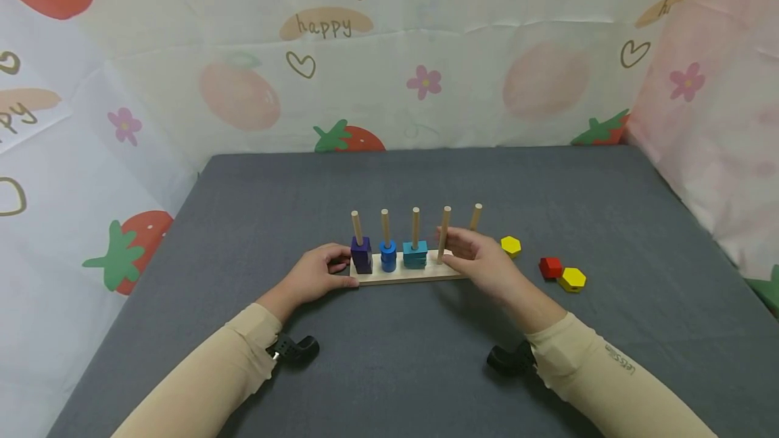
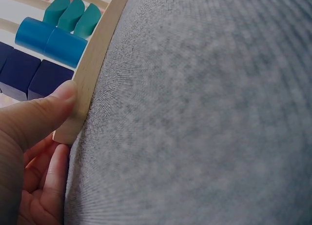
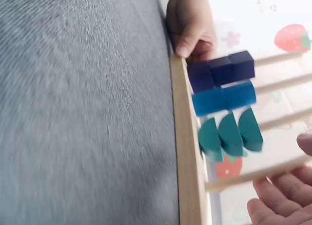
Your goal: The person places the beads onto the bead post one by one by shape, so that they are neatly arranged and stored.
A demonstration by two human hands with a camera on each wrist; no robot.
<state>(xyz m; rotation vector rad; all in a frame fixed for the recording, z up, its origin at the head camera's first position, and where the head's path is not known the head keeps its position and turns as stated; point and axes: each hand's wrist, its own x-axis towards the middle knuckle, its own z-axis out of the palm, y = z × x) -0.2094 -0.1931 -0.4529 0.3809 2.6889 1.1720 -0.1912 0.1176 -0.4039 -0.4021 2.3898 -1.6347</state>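
Observation:
A wooden peg board [image 1: 395, 278] with upright dowels lies on the grey table. From the left, its dowels bear dark purple square blocks [image 1: 362, 257], blue cylinders [image 1: 388, 259] and teal half-round blocks [image 3: 231, 133]. My left hand [image 1: 315, 272] grips the board's left end, its thumb [image 2: 63, 93] on the front edge and its fingers around the corner. My right hand [image 1: 487, 263] is at the bare fourth dowel [image 3: 258, 174], its relaxed fingers and thumb on either side with a gap between them. Behind that hand rises the fifth dowel [image 1: 477, 216], its lower part hidden.
Right of the board lie a yellow hexagonal block [image 1: 510, 246], a red block [image 1: 550, 268] and another yellow hexagonal block [image 1: 572, 280], the last two close together. A patterned cloth [image 1: 389, 86] hangs behind and beside the grey table [image 1: 389, 370].

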